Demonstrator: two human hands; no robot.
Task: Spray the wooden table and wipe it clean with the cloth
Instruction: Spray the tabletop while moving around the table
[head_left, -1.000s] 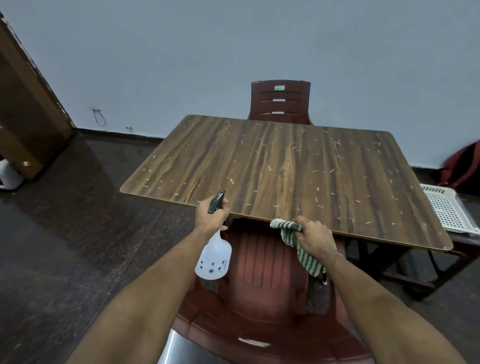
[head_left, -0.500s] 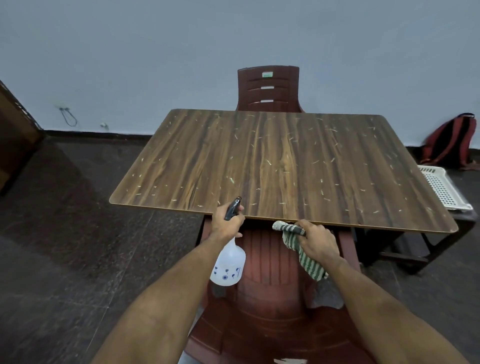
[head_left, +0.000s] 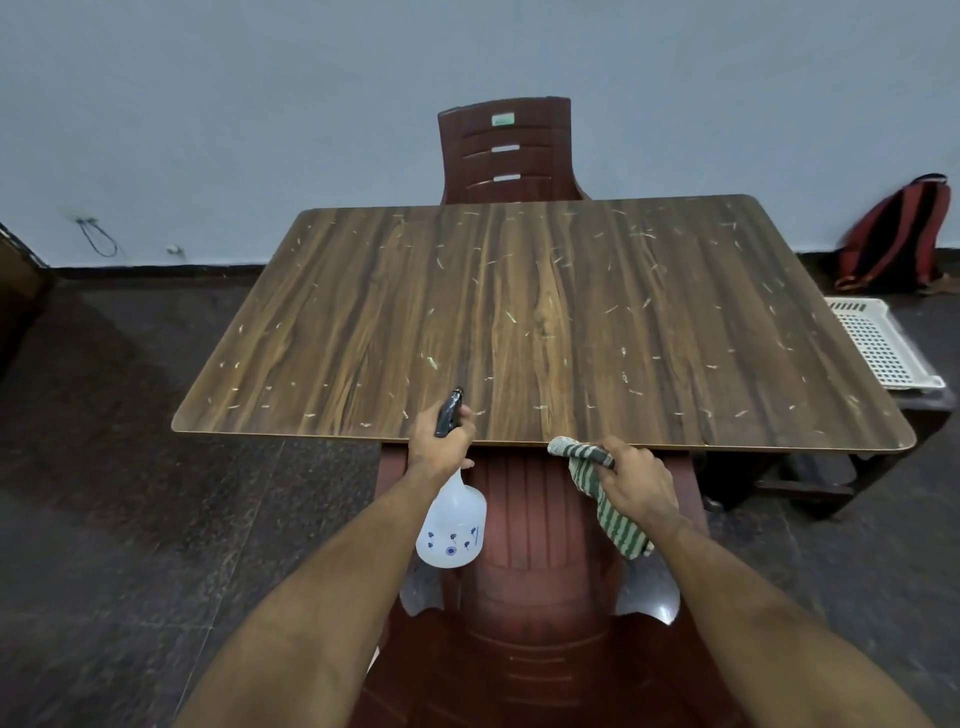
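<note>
At lower center, our left hand (head_left: 440, 447) grips the spray bottle (head_left: 451, 527); our right hand (head_left: 636, 480) clutches the striped cloth (head_left: 605, 501). The table (head_left: 545, 322), mid-frame, remains littered with scraps: nothing looks sprayed or wiped yet.

The room was dim and evenly lit, with a soft sheen along the middle of the brown wood-grain desk (head_left: 540, 322). Wide-angle distortion bowed the edges, where the red-and-black backpack (head_left: 896, 236) looked blurred.

You faced a pale wall (head_left: 260, 104); dark speckled floor (head_left: 130, 493), maroon chair (head_left: 506, 150) opposite, backpack (head_left: 893, 236) and white basket (head_left: 878, 343) right.
</note>
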